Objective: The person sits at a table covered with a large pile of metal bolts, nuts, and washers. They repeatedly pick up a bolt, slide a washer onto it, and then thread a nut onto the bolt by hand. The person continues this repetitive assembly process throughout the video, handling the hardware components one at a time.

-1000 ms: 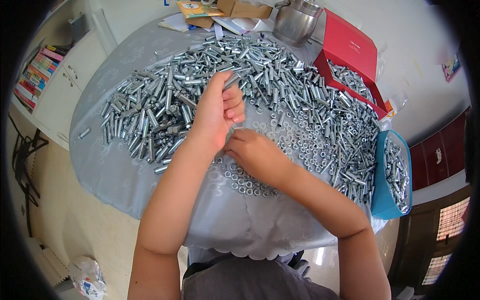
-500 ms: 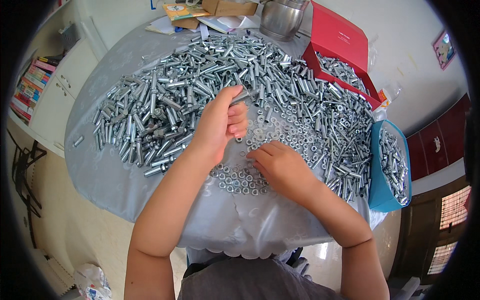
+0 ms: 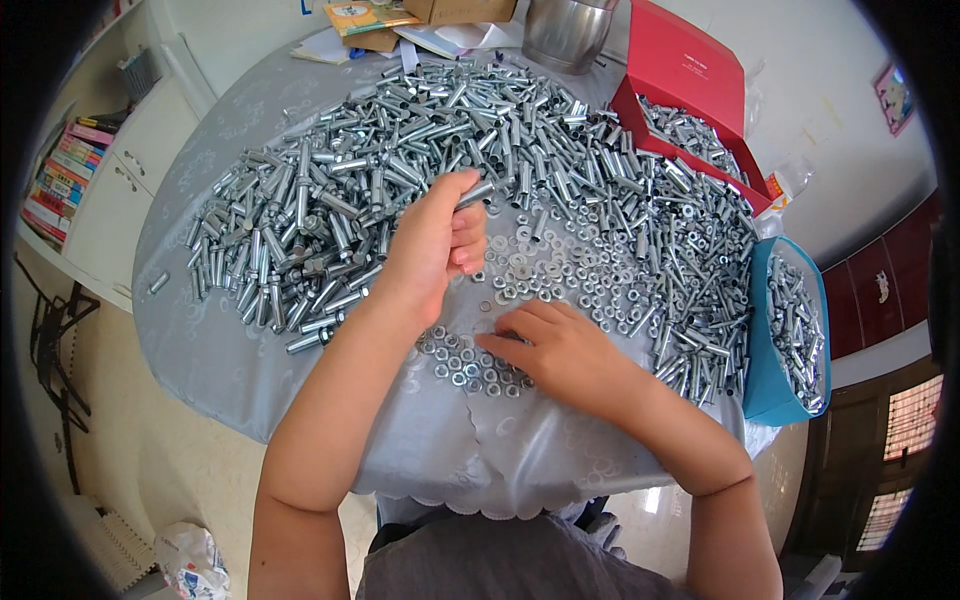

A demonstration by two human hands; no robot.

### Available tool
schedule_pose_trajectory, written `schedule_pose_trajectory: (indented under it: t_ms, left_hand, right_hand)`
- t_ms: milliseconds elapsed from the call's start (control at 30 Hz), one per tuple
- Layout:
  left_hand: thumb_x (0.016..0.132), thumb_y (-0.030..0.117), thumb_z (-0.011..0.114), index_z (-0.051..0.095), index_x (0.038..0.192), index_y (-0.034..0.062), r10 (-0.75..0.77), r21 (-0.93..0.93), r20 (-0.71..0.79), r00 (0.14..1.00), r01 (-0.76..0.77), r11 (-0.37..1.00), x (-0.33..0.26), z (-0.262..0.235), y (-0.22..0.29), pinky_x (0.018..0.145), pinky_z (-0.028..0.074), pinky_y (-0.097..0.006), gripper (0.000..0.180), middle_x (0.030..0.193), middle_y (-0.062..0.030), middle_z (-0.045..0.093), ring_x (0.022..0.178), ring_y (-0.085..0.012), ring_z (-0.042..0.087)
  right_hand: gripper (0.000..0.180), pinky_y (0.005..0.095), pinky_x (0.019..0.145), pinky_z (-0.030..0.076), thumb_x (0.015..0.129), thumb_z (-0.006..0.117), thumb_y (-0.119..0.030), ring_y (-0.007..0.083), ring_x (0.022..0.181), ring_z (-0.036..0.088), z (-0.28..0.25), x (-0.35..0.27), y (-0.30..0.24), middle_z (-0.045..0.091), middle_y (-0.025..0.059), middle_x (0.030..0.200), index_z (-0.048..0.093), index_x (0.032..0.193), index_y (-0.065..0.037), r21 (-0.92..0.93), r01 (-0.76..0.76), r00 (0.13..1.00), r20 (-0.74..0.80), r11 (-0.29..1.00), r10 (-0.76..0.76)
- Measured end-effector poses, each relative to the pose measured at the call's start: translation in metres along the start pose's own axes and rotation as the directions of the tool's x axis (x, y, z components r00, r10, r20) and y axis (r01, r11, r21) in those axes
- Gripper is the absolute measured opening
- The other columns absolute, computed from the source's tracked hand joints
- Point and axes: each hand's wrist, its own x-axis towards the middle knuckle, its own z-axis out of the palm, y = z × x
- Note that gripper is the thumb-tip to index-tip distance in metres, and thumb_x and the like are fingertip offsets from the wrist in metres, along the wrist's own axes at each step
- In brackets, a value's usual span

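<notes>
My left hand [image 3: 443, 240] is closed around a silver expansion bolt [image 3: 477, 195], whose tube-like end sticks out past the thumb. It hovers over the near edge of the big heap of similar bolts [image 3: 330, 195]. Lower and to the right, my right hand [image 3: 560, 350] reaches down with thumb and fingers apart. Its fingertips touch or nearly touch a cluster of hex nuts [image 3: 458, 362]; the palm side is hidden. One lone washer [image 3: 486, 307] lies just above those fingertips. Beyond the right hand are loose nuts and flat washers [image 3: 540, 262].
Thin bolts and sleeves [image 3: 690, 290] spread over the table's right side. A red box [image 3: 685, 75] and a teal bin [image 3: 775, 400] hold more metal parts. At the back stand a steel pot [image 3: 565, 38], papers and a cardboard box [image 3: 470, 10]. A grey cloth [image 3: 400, 440] covers the table.
My right hand has moved down and slightly left, from beside the lone washer to the hex nut cluster. My left hand keeps its hold on the expansion bolt, barely shifted.
</notes>
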Motion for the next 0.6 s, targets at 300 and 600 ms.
schedule_pose_trajectory:
  t_ms: [300, 600]
  left_hand:
    - [0.089, 0.036, 0.041, 0.021, 0.053, 0.0171, -0.076, 0.112, 0.013, 0.997, 0.074, 0.991, -0.011, 0.019, -0.009, 0.047, 0.024, -0.025, 0.046, 0.048, 0.0047, 0.02, 0.045, -0.0084, 0.023]
    - [0.089, 0.036, 0.04, 0.02, 0.052, 0.0168, -0.157, 0.164, 0.021, 0.987, 0.151, 0.975, -0.017, 0.031, -0.022, 0.047, 0.024, -0.025, 0.046, 0.048, 0.004, 0.022, 0.045, -0.0084, 0.024]
  right_hand:
    - [0.022, 0.032, 0.077, 0.045, 0.07, 0.054, -0.01, 0.0205, 0.088, 0.055, -0.005, -0.039, 0.003, 0.058, 0.0044, 0.092, 0.061, 0.091, -0.007, 0.105, -0.111, 0.991, -0.06, 0.988, 0.118]
    - [0.027, 0.034, 0.074, 0.047, 0.067, 0.061, -0.001, 0.0267, 0.082, 0.056, -0.012, -0.045, 0.011, 0.058, 0.0087, 0.089, 0.06, 0.094, -0.003, 0.284, -0.202, 0.967, -0.093, 0.937, 0.237]
